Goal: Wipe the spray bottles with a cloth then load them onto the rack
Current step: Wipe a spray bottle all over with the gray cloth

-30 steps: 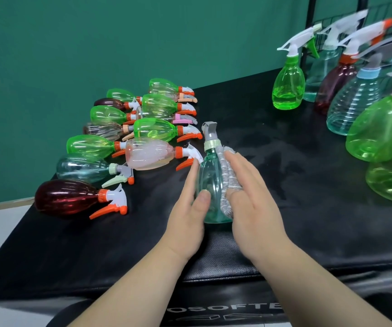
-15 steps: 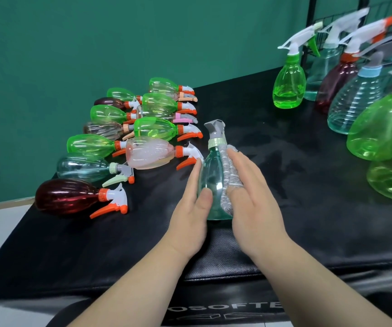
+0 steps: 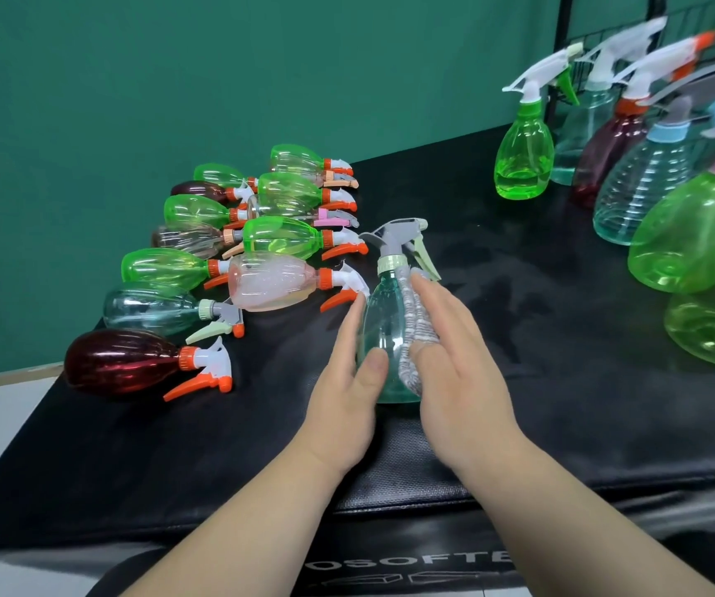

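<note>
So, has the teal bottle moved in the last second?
Yes: the teal bottle turned in place. Its grey spray head now points right; its base stays beside the pink bottle.

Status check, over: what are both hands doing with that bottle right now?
Left hand holds teal bottle, upright on black mat. Right hand presses grey cloth against it. Nothing blocking.
</note>
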